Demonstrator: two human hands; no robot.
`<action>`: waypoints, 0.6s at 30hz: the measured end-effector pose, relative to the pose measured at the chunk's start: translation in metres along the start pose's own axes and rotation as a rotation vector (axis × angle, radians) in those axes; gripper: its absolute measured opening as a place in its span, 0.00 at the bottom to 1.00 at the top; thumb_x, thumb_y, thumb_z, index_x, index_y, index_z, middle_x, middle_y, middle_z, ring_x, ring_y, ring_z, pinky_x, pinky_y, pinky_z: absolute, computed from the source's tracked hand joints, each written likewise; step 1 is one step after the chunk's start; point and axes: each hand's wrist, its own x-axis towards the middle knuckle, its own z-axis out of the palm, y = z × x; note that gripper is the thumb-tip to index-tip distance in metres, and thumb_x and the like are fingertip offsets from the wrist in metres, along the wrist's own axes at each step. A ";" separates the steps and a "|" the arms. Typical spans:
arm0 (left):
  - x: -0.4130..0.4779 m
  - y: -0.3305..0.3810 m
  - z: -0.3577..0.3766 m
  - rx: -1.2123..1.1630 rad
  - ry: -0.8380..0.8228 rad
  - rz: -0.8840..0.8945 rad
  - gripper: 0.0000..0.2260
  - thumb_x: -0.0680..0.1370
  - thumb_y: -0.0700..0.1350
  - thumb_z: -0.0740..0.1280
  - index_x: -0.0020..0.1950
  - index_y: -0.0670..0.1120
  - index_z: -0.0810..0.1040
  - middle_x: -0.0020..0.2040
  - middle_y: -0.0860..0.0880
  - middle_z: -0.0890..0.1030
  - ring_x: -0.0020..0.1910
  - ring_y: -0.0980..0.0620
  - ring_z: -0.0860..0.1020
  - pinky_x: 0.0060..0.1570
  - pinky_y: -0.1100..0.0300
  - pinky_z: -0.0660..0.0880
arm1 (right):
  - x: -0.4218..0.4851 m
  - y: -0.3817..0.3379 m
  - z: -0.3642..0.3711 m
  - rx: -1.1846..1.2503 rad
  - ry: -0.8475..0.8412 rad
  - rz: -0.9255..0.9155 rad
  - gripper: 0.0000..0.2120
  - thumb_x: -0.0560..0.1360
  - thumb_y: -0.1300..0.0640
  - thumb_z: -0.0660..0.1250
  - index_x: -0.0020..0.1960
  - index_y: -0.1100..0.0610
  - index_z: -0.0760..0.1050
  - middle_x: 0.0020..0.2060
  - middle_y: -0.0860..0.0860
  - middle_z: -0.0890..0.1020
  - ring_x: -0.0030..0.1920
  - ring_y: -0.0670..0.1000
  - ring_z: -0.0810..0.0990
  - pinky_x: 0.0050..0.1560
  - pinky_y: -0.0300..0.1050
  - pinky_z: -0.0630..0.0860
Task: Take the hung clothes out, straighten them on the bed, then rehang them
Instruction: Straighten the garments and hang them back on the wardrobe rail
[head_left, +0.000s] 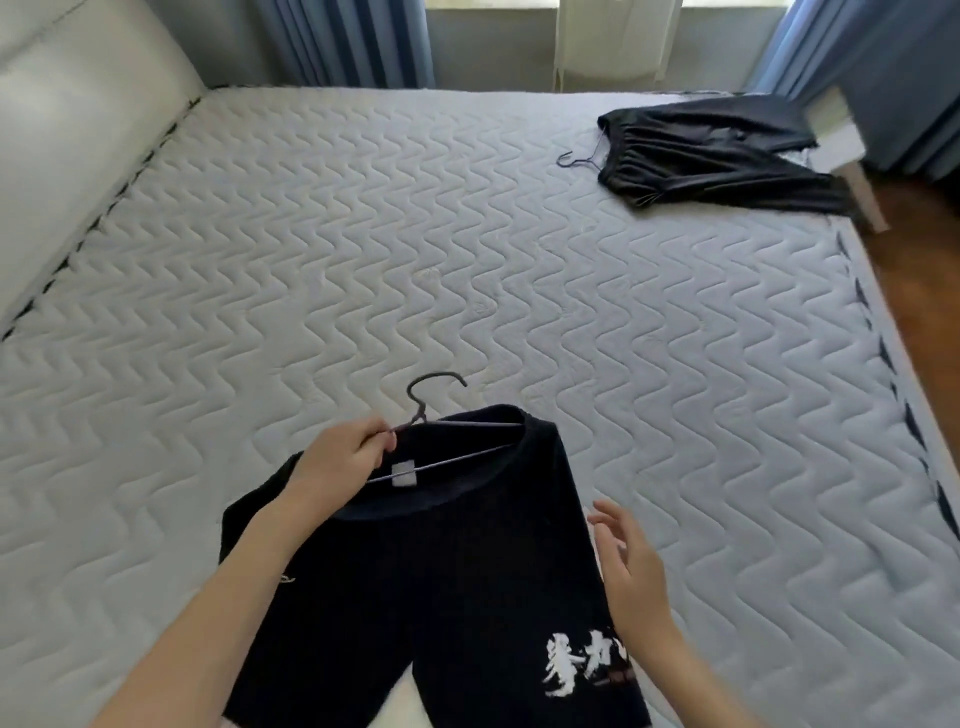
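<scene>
Head view, from the hands outward: the left hand (348, 460) has its fingers curled round the wire of a thin dark hanger (418, 411), just below the hook. The right hand (631, 571) holds nothing, its fingers spread and loose beside the right edge of the dark shorts (441, 571). Those shorts lie flat on the near part of the bed (467, 260), and the hanger's right end runs inside the waistband. One white label (404, 474) shows at the waist and one white brush-script print (582, 665) on the right leg. I count two garments and two hangers: a second black garment (711, 156) lies at the far right corner, well apart, with its own hanger (574, 162) poking out. Blue curtains (343, 41) hang beyond the bed.
</scene>
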 end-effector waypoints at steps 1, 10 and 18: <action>-0.035 0.018 -0.006 -0.031 0.030 -0.018 0.12 0.78 0.44 0.62 0.36 0.52 0.76 0.28 0.52 0.75 0.30 0.52 0.73 0.38 0.51 0.72 | -0.017 -0.015 -0.014 0.025 0.015 0.007 0.12 0.81 0.59 0.59 0.55 0.43 0.74 0.50 0.43 0.82 0.52 0.38 0.79 0.53 0.32 0.74; -0.299 0.142 -0.015 -0.391 0.134 -0.103 0.13 0.79 0.40 0.65 0.34 0.46 0.79 0.26 0.49 0.74 0.26 0.57 0.70 0.31 0.64 0.61 | -0.182 -0.080 -0.130 0.208 0.051 0.065 0.11 0.81 0.63 0.58 0.50 0.56 0.79 0.40 0.54 0.84 0.45 0.51 0.83 0.49 0.48 0.79; -0.350 0.169 0.039 -0.401 -0.035 0.021 0.19 0.78 0.40 0.65 0.27 0.47 0.72 0.23 0.52 0.68 0.24 0.58 0.65 0.33 0.58 0.60 | -0.285 -0.029 -0.179 0.304 0.322 0.217 0.12 0.82 0.63 0.56 0.51 0.60 0.78 0.42 0.58 0.84 0.47 0.57 0.83 0.49 0.49 0.80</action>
